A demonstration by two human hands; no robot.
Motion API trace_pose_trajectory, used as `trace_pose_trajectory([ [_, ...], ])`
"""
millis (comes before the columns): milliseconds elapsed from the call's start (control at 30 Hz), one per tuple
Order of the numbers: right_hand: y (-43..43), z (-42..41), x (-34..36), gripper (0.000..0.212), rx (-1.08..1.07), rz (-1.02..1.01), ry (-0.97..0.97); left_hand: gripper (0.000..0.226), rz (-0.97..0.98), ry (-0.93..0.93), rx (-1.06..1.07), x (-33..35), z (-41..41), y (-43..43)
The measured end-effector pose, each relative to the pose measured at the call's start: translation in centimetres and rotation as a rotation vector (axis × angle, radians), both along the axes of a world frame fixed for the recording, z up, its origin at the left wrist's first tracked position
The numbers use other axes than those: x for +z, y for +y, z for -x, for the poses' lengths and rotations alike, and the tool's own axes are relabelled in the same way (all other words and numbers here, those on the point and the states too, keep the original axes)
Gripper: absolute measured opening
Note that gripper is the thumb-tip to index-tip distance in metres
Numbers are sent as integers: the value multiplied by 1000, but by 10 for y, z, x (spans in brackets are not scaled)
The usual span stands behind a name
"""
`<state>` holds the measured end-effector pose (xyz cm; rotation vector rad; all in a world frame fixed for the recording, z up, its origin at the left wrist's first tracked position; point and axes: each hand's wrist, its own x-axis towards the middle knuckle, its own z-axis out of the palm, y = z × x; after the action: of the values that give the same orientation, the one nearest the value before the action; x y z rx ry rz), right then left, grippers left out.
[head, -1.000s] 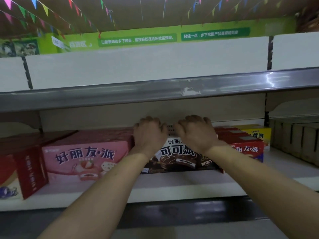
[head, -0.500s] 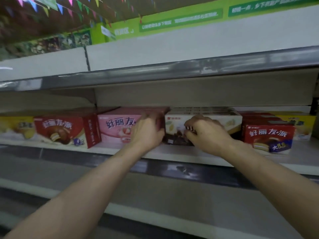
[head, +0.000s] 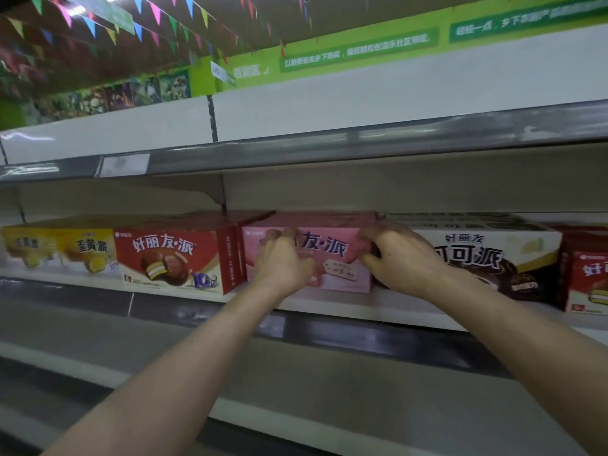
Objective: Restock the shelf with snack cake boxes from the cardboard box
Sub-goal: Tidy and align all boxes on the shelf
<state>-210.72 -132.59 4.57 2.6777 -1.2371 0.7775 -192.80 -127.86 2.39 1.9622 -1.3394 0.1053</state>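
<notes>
- Two hands work on one item: the pink snack cake box (head: pixel 324 258), which stands on the shelf (head: pixel 378 312) near its front edge, between the red box (head: pixel 179 258) on its left and the white-and-brown box (head: pixel 490 255) on its right.
- The left hand (head: pixel 283 263) lies against the front face of the pink snack cake box, fingers bent over the upper left part of that face. Whether it grips or only presses cannot be told from this view.
- The right hand (head: pixel 399 256) wraps the right front corner of the same box, with fingers curled round the edge where the box meets the white-and-brown box.
- Judged step: squaring the pink snack cake box into its row. The cardboard box named in the task is not in view.
- Recommended method: push evenly with both hands so the box slides straight back without turning; uneven pressure is likely to skew it against a neighbour.
- Keep the printed face parallel to the shelf's front edge and level with the faces of the adjacent boxes.
- Take care with the right-hand fingers: the gap beside the white-and-brown box looks tight, so draw them out before closing it.
- Light card is likely to dent; press with flat fingers, not fingertips.
- A yellow box (head: pixel 62 250) stands toward the shelf's left end and needs no handling.
</notes>
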Motion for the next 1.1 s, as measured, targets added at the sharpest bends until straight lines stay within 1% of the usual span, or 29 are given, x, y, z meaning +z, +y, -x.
trace_pose_trajectory([
  [67, 1, -20, 2, 41, -96, 56, 10, 58, 57, -91, 9, 0, -20, -2],
  [133, 0, -42, 6, 44, -159, 195, 26, 58, 111, -204, -3, 0, -41, -5],
  [167, -1, -56, 8, 45, -172, 231, 26, 60, 120, -255, -18, 2, -54, -9],
  [233, -1, -73, 11, 45, -184, 175, 18, 63, 80, -305, -43, 4, -64, -15],
  [300, -3, -94, 6, 45, -268, 71, 53, 65, -5, -337, -62, 3, -76, -25],
  [367, -6, -106, -6, 51, -362, 49, 139, 64, -48, -383, -81, -1, -84, -33],
  [400, -8, -109, -11, 55, -394, 65, 166, 64, -39, -397, -93, -4, -86, -35],
  [567, -17, -110, -17, 58, -428, 128, 150, 58, 49, -361, -125, -6, -89, -38],
  [733, -21, -105, -16, 58, -377, 138, 121, 55, 47, -343, -118, -4, -87, -40],
  [900, -22, -95, -21, 57, -320, 166, 34, 49, 59, -359, -165, -3, -85, -38],
  [1033, -23, -98, -12, 59, -375, 90, 111, 38, 69, -321, -205, 9, -89, -37],
  [1100, -25, -104, -1, 60, -361, 37, 105, 31, 135, -246, -199, 24, -94, -45],
])
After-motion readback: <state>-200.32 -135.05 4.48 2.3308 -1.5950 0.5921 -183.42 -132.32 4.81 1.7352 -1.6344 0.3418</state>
